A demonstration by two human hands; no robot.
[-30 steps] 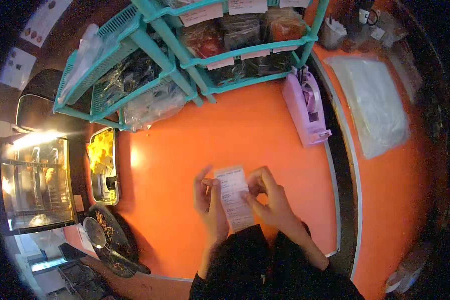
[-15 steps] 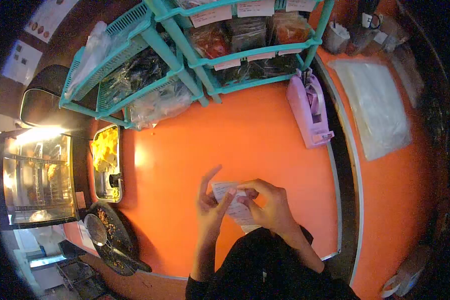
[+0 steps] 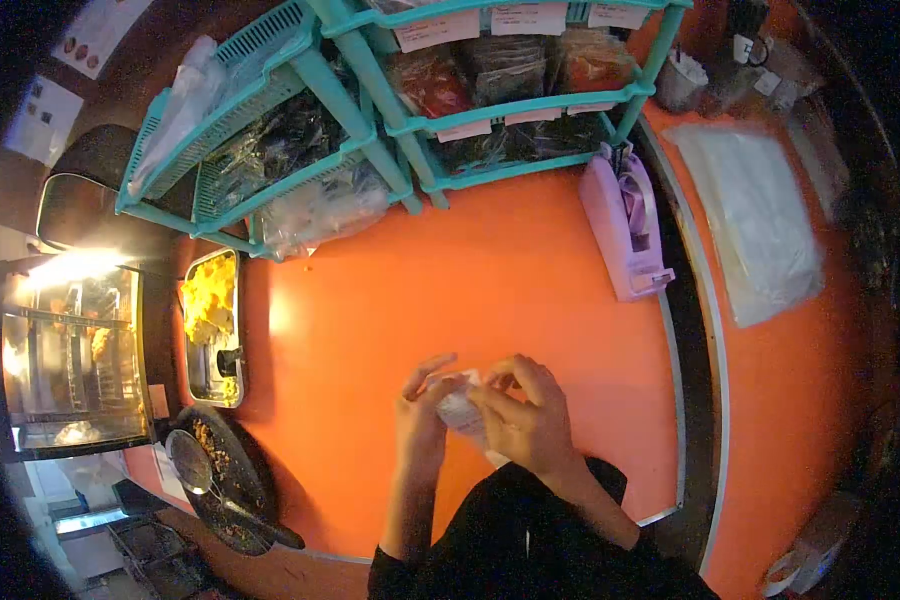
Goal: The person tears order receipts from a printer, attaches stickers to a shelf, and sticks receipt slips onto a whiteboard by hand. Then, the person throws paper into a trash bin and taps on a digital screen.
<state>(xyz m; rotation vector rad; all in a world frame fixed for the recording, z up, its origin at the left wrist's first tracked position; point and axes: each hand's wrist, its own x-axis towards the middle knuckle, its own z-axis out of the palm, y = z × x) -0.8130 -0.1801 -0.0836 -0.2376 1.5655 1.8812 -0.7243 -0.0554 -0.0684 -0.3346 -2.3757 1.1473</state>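
The print on the paper slip [image 3: 460, 412] is too blurred to read, and the right hand [image 3: 535, 415] hides part of it. Its lower end reaches near the dark sleeves [image 3: 530, 530], which cover the near part of the tabletop [image 3: 370, 300] at bottom center. Dark corners swallow the frame's outer parts, and the teal racks [image 3: 530, 178] are cut off at the top.

Open orange surface extends above and left of the hands, bounded by the racks above, the metal tray [image 3: 239, 330] and black dish [image 3: 250, 455] at left, and the purple tape dispenser [image 3: 612, 230] at upper right. A pale edging strip [image 3: 675, 390] borders the right side.

The slip lies between the hands, below center. The right thumb and fingers pinch it; the left hand [image 3: 423, 410] touches its left side, index finger raised, but whether it grips is unclear.
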